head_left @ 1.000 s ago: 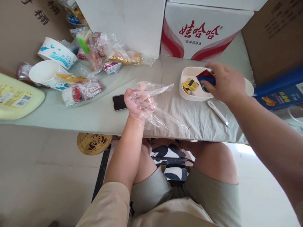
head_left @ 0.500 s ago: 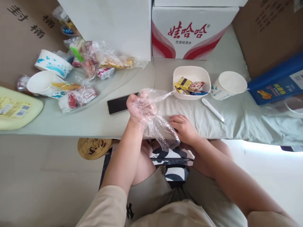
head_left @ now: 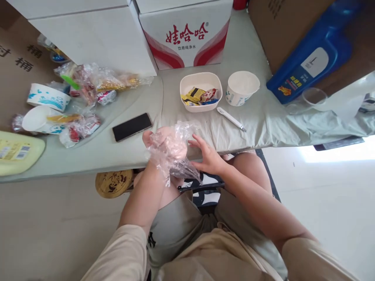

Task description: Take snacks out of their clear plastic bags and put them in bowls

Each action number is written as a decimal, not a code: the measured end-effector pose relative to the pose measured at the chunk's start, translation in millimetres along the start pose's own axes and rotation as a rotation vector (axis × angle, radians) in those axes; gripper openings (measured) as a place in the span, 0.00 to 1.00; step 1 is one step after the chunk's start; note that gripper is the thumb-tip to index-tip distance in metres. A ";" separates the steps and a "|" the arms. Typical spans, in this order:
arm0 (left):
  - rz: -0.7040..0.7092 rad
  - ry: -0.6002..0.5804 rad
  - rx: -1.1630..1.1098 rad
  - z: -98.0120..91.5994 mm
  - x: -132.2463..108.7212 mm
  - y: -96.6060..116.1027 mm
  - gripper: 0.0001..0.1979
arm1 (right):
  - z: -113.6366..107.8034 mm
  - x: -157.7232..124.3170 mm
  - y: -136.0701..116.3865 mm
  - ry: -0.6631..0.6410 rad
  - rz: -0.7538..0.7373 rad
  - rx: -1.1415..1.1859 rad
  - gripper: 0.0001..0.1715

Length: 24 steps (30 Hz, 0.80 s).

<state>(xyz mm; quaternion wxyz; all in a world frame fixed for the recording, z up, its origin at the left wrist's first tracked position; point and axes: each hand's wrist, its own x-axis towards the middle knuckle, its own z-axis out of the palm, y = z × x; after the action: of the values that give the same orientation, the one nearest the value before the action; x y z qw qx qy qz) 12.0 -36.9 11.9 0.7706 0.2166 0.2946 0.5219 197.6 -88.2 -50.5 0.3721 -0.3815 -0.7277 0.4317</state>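
Observation:
My left hand (head_left: 164, 145) is raised palm-up at the table's front edge, its fingers curled and wrapped in a thin clear plastic film (head_left: 171, 166); whether the film is a glove or a bag I cannot tell. My right hand (head_left: 208, 158) is just to its right, touching the film, with the thumb and fingers pinching its lower edge near my left wrist. Beyond them stands a white bowl (head_left: 183, 84) with several small wrapped packets in it.
A black phone (head_left: 131, 127) lies left of my hands. A white paper cup (head_left: 238, 97), a white pen-like stick (head_left: 231, 119), a blue bottle (head_left: 307, 66) and a red-and-white carton (head_left: 187, 39) are behind. Bagged snacks (head_left: 88, 78), paper cups (head_left: 38, 119) and a yellow jug (head_left: 17, 154) crowd the left.
My right hand left the bowl, dropping a dark packet there, and came back to the plastic on my left hand. My left hand turned more palm-up. The view swung right.

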 end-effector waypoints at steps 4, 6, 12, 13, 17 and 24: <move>0.107 0.117 -0.062 8.7 -11.9 -12.7 0.37 | -9.8 0.3 -4.9 -0.016 0.109 0.415 0.67; 0.152 0.235 -0.080 15.1 -6.6 -14.0 0.37 | -14.0 1.3 -10.1 -0.037 0.177 0.633 0.67; 0.081 0.262 0.036 30.4 21.8 -6.1 0.32 | -26.4 9.8 -22.5 0.132 0.332 0.824 0.38; 0.053 0.241 0.062 32.2 25.4 -3.6 0.32 | -31.1 11.2 -22.5 0.167 0.345 0.824 0.34; -0.020 0.238 0.149 35.3 37.9 1.4 0.29 | -60.7 12.1 -17.7 0.415 0.358 0.677 0.30; 0.022 0.348 0.255 9.2 53.8 -31.5 0.22 | -74.2 4.3 2.7 0.550 0.430 0.556 0.39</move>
<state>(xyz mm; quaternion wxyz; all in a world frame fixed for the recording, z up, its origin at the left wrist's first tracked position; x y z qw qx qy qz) 54.7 1.7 -13.8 0.6689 0.2218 0.4846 0.5182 261.1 -57.9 -26.1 0.5420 -0.5103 -0.3621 0.5611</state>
